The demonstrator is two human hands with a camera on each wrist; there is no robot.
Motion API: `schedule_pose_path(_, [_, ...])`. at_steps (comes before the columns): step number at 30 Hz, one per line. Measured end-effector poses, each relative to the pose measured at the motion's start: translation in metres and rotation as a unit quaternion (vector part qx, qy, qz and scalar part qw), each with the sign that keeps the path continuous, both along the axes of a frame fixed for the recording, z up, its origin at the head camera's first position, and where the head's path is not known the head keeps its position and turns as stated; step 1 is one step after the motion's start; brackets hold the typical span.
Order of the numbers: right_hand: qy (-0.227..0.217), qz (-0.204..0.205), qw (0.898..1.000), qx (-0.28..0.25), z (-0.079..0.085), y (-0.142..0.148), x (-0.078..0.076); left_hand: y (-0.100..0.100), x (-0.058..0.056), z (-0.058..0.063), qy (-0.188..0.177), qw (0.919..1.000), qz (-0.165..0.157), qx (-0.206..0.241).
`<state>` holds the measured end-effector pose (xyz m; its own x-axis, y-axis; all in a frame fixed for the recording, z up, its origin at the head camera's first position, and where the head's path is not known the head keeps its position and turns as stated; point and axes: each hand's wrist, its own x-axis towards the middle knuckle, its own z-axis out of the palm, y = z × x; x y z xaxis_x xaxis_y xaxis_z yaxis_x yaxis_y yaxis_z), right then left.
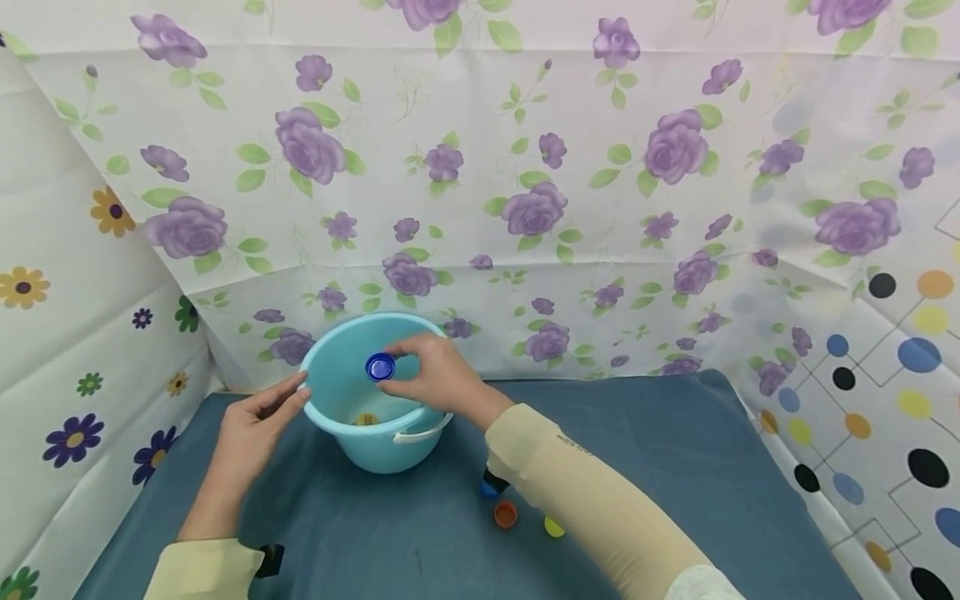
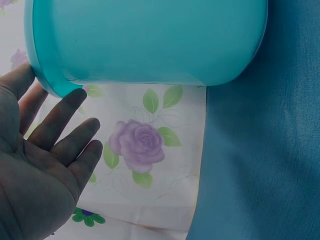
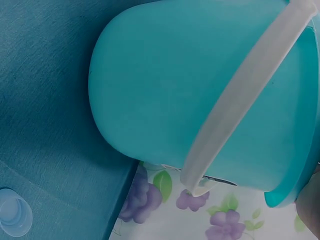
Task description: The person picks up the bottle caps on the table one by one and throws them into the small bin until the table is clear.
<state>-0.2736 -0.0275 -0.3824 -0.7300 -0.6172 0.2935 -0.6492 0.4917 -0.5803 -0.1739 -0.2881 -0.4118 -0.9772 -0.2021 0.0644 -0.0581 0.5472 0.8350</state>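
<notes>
1. A dark blue cap [image 1: 380,367] is pinched between the right hand's [image 1: 438,372] thumb and fingers, over a bucket's [image 1: 386,457] mouth.
2. The left hand [image 1: 251,429], fingers extended, touches the bucket's rim.
3. Beneath the right hand, a yellow item [image 1: 366,420] lies inside; a white handle [image 1: 422,434] hangs outside.
4. Near the right sleeve [image 1: 592,492], orange [image 1: 506,514] and yellow caps [image 1: 554,527] sit on the blue-covered desk [image 1: 360,533].
5. Beyond both hands, a floral sheet [image 1: 465,225] hangs.

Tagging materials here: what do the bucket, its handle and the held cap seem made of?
Bucket: probably plastic, satin, with an even, grainless colour. Handle: likely plastic, matte, one uniform pale strip. Cap: seemingly plastic, somewhat glossy, showing lighter glints.
</notes>
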Motion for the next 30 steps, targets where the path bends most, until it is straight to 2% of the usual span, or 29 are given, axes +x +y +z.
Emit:
schedule_pose_path(13, [-0.007,-0.003,1.0,0.013,-0.0027,0.0014,0.0002,0.0012,-0.0011,0.0003,0.005,0.9999,0.008,-0.013])
schedule_pose_path(30, [-0.008,-0.004,1.0,0.012,-0.0037,0.002,0.0002,0.0005,-0.0017,-0.0009,0.007,0.9999,0.007,-0.005])
